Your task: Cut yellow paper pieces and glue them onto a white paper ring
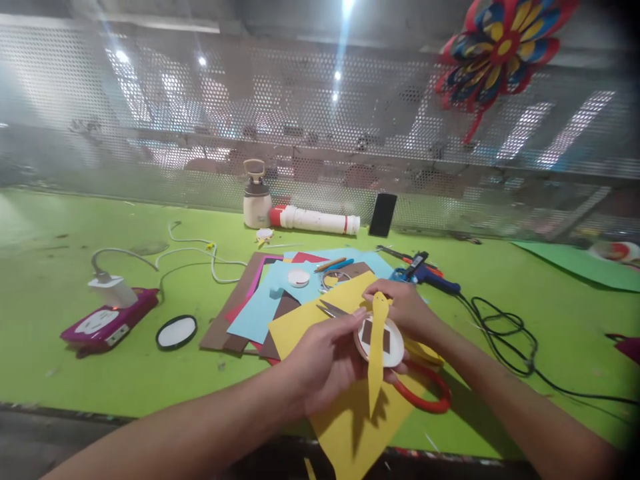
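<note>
My left hand (333, 360) is closed round a small white round lid (395, 350) with a brown rectangle on its face. Across the lid lies a long yellow paper strip (377, 347), its rounded top dotted with small marks and its lower end pointed. My right hand (395, 300) is at the top of this strip, behind it, with its fingers pinched; the strip partly hides them. Beneath both hands are a large yellow sheet (295, 327) and red-handled scissors (434, 399), whose blades point left past my left thumb.
Coloured sheets (255, 313) are piled in the middle. A purple power strip (107, 327) and black-rimmed disc (176, 332) lie left. A blue glue gun (437, 279) with a looping black cord lies right. Behind stand a spray bottle (257, 205), white tube (320, 220) and phone (383, 215).
</note>
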A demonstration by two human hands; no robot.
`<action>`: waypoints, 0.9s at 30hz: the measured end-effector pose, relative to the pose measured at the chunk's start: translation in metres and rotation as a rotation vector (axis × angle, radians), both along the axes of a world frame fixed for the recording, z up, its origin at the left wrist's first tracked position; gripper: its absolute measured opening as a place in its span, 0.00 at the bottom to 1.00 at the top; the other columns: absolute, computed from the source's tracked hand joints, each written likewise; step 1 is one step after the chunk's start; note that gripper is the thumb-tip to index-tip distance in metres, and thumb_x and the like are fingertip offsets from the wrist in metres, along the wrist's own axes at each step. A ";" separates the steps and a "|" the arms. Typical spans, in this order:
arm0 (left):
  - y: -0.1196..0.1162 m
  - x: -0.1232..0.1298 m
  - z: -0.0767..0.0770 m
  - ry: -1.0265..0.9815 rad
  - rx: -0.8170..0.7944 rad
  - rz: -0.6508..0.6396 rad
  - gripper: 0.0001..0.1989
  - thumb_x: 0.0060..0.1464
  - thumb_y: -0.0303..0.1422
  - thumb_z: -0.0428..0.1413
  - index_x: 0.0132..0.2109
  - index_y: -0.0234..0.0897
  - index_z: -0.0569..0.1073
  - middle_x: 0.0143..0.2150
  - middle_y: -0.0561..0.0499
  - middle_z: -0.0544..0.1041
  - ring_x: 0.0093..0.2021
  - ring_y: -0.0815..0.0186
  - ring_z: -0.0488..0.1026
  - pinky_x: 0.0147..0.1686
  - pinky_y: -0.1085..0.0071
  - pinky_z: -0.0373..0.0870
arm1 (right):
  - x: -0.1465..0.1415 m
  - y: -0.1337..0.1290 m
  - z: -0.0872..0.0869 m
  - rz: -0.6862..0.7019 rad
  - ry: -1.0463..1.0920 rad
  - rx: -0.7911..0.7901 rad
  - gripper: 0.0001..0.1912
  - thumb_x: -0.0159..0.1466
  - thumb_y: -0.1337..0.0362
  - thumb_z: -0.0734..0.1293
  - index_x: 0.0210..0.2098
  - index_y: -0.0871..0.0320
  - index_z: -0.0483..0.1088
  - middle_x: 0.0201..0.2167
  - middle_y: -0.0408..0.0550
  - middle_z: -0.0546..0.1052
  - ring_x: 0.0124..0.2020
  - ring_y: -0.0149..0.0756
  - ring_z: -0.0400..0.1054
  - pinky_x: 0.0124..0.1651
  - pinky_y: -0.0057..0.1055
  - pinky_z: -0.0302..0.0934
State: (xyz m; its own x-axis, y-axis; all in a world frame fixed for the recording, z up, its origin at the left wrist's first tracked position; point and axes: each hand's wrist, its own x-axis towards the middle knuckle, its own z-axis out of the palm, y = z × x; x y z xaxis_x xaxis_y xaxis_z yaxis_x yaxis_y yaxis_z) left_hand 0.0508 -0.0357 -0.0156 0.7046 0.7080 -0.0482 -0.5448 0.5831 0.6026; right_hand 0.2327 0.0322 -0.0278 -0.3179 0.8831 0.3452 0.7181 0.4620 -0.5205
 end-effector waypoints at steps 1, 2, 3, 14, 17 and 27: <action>0.001 -0.001 0.000 0.015 0.003 -0.002 0.17 0.62 0.36 0.45 0.40 0.27 0.74 0.32 0.39 0.76 0.31 0.60 0.76 0.34 0.67 0.68 | -0.001 0.001 0.000 0.009 0.000 -0.005 0.07 0.56 0.67 0.63 0.23 0.58 0.69 0.24 0.45 0.75 0.26 0.34 0.66 0.30 0.30 0.60; 0.003 -0.002 0.000 0.032 -0.004 0.004 0.17 0.62 0.36 0.45 0.40 0.27 0.73 0.32 0.39 0.77 0.31 0.60 0.76 0.34 0.67 0.69 | -0.002 0.001 -0.001 0.016 0.000 -0.009 0.07 0.56 0.67 0.63 0.23 0.58 0.69 0.24 0.45 0.74 0.26 0.34 0.66 0.30 0.29 0.59; 0.004 -0.002 -0.001 0.048 -0.017 0.013 0.17 0.62 0.35 0.44 0.40 0.27 0.73 0.33 0.38 0.77 0.31 0.60 0.76 0.34 0.66 0.69 | -0.003 0.001 -0.001 0.021 -0.002 -0.012 0.07 0.57 0.68 0.63 0.23 0.58 0.69 0.24 0.44 0.74 0.26 0.34 0.65 0.30 0.29 0.59; 0.018 -0.009 -0.008 0.162 -0.103 0.118 0.17 0.60 0.32 0.44 0.38 0.23 0.73 0.35 0.37 0.75 0.34 0.58 0.75 0.33 0.66 0.70 | 0.004 -0.002 -0.009 -0.016 -0.027 -0.018 0.11 0.63 0.65 0.61 0.27 0.59 0.71 0.27 0.47 0.75 0.29 0.35 0.67 0.34 0.32 0.60; 0.017 -0.010 -0.010 0.157 -0.130 0.137 0.16 0.60 0.32 0.44 0.40 0.23 0.72 0.36 0.36 0.75 0.33 0.58 0.75 0.33 0.66 0.70 | 0.006 -0.003 -0.010 -0.025 -0.024 -0.012 0.10 0.63 0.65 0.62 0.28 0.58 0.72 0.28 0.47 0.76 0.30 0.36 0.68 0.35 0.32 0.61; 0.008 -0.012 -0.011 0.280 0.003 0.125 0.06 0.53 0.25 0.54 0.40 0.32 0.66 0.33 0.44 0.75 0.31 0.65 0.75 0.32 0.71 0.70 | -0.013 0.033 0.005 0.046 -0.111 0.067 0.09 0.62 0.66 0.62 0.30 0.58 0.74 0.29 0.47 0.78 0.28 0.35 0.67 0.34 0.32 0.60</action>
